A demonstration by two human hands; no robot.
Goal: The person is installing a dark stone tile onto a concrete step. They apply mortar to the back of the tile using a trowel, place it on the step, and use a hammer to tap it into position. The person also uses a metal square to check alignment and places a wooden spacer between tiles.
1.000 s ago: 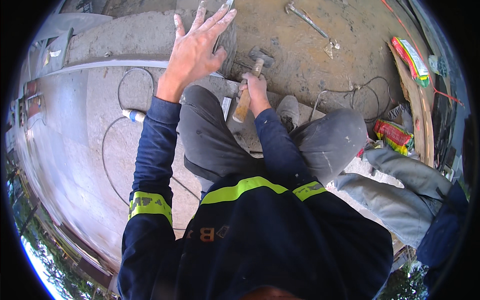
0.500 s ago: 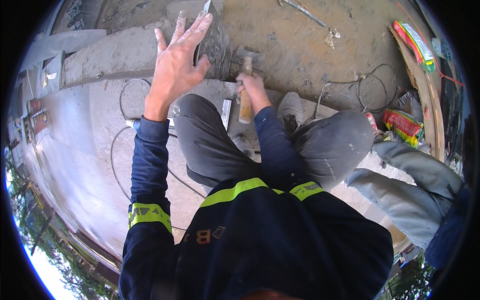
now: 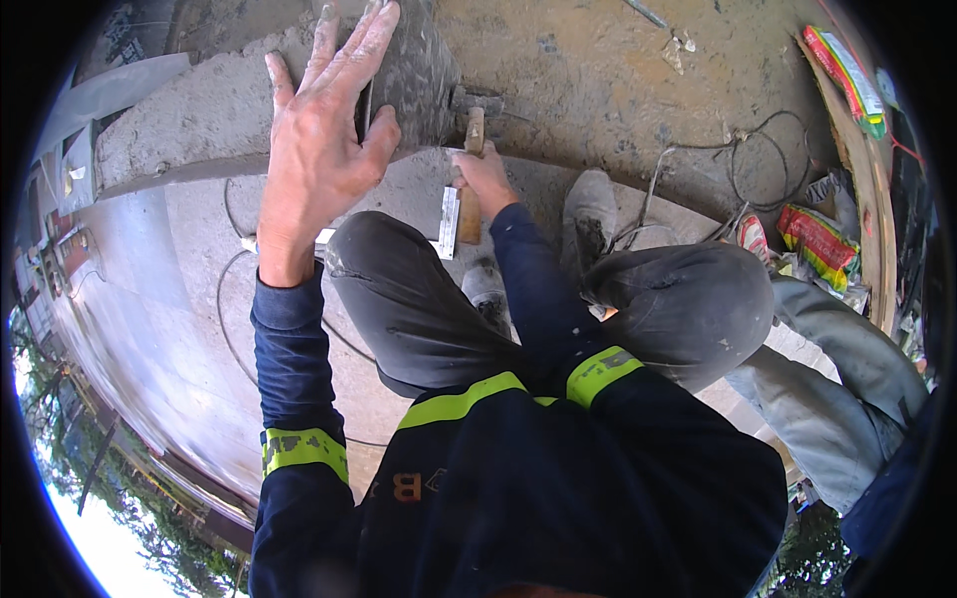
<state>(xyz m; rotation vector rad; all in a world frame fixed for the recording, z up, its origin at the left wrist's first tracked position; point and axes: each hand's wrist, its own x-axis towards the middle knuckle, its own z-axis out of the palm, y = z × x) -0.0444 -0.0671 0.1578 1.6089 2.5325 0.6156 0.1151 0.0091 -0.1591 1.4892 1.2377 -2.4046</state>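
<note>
My left hand (image 3: 319, 140) is stretched with fingers apart at the upper left, over the edge of a dark grey slab (image 3: 419, 55); its palm and whatever lies under it are hidden. My right hand (image 3: 480, 177) grips the wooden handle of a hammer (image 3: 469, 214) below and right of it. The hammer's dull metal head lies near the slab's lower right corner. A silver angle piece (image 3: 448, 217) is beside the handle, between my knees.
A rough concrete step (image 3: 179, 130) runs leftward. Cables (image 3: 760, 135) loop on the muddy floor (image 3: 598, 70), near a metal bar (image 3: 648, 14). Red-and-yellow bags (image 3: 817, 244) lie by a wooden board (image 3: 862, 179) at right. Another person's grey-clad legs (image 3: 827, 419) are close on my right.
My left hand has moved left and downward in view, fingers still apart. My right hand and the hammer have shifted slightly left. The surroundings have shifted in view, as my head moves.
</note>
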